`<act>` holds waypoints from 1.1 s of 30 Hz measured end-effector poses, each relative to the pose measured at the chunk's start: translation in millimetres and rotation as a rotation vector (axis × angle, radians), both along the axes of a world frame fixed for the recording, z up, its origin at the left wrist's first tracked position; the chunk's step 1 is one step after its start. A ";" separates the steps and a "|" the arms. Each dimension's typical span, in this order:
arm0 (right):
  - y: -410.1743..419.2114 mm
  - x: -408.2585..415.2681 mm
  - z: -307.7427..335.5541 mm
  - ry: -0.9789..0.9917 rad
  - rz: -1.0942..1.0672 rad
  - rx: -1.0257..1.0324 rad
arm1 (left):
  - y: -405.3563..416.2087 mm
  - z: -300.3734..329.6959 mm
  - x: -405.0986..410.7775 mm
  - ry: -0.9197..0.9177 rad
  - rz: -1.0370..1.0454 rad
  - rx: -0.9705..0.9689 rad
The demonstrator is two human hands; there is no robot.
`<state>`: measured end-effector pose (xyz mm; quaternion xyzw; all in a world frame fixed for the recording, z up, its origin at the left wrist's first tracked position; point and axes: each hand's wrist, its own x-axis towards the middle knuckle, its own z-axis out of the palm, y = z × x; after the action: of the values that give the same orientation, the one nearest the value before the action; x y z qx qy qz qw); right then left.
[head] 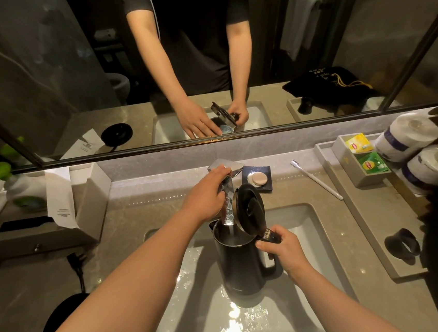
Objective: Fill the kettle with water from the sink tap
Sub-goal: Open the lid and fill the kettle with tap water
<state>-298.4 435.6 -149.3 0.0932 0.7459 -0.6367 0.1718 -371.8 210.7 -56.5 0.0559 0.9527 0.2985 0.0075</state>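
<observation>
A dark kettle (239,266) is held upright inside the white sink (308,232), its lid (249,208) flipped open and standing up. My right hand (280,248) grips the kettle's handle at the right. The chrome tap (228,189) reaches over the kettle's mouth and a stream of water runs from it into the kettle. My left hand (209,191) rests on the tap, fingers wrapped over its top lever.
Kettle base (63,317) with cord lies on the counter at left. A soap dish (258,179) and toothbrush (316,180) lie behind the sink. A tray (364,221) at right carries tea bags, paper rolls and a black cup. A mirror (41,76) spans the wall.
</observation>
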 end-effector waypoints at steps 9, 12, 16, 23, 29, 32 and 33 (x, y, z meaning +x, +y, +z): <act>-0.1 -1.3 0.1 -0.003 0.003 0.003 | 0.2 0.5 0.2 -0.008 0.004 0.003; 0.1 -1.1 0.5 0.001 0.006 0.002 | 1.0 1.3 0.4 -0.004 0.007 0.000; 0.0 -0.2 0.6 -0.006 0.009 0.006 | 0.8 2.0 0.7 -0.008 0.004 0.003; 0.4 1.2 -0.2 -0.001 0.013 0.012 | 0.5 3.4 1.2 -0.006 -0.003 0.007; 0.6 0.9 -1.4 -0.007 0.003 0.015 | 0.7 4.6 1.3 -0.003 -0.007 0.006; 1.5 0.1 -2.2 -0.001 0.001 0.012 | 0.4 4.9 1.4 -0.006 -0.006 0.002; 1.8 -0.1 -2.2 0.001 0.001 0.013 | 0.5 5.0 1.4 -0.008 -0.005 0.001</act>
<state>-298.5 437.3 -151.6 0.0934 0.7503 -0.6317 0.1712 -370.4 211.2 -51.5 0.0573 0.9525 0.2990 0.0119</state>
